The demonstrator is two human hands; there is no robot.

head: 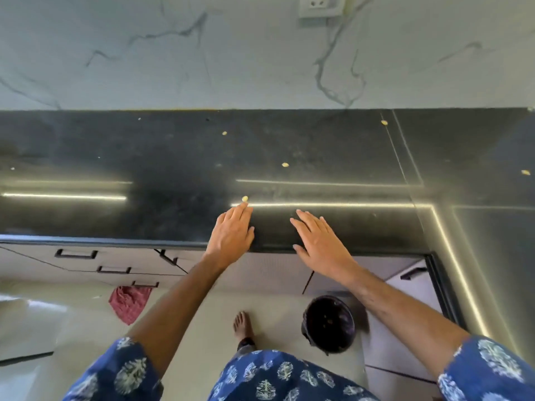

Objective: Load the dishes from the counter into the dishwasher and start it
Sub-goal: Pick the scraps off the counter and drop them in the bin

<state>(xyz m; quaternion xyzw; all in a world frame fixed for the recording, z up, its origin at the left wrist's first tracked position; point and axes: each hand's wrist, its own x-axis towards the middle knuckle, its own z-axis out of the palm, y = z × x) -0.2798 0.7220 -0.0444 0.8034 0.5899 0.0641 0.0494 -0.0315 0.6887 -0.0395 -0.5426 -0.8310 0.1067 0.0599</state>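
Observation:
A black stone counter [173, 157] runs across the view and turns a corner at the right. No dishes stand on it; only several small yellowish crumbs [285, 164] lie scattered over it. My left hand [231, 234] rests flat near the counter's front edge, fingers together and stretched forward, its fingertips just short of one crumb [245, 198]. My right hand [320, 241] hovers flat beside it, fingers slightly spread, over the front edge. Neither hand holds anything. No dishwasher can be made out.
Under the counter are pale drawers with dark handles [75, 253]; a red checked cloth [129, 302] hangs from one. A dark round bin [328, 325] stands on the floor by my bare foot [242, 325]. A marble backsplash carries a white socket [318, 5].

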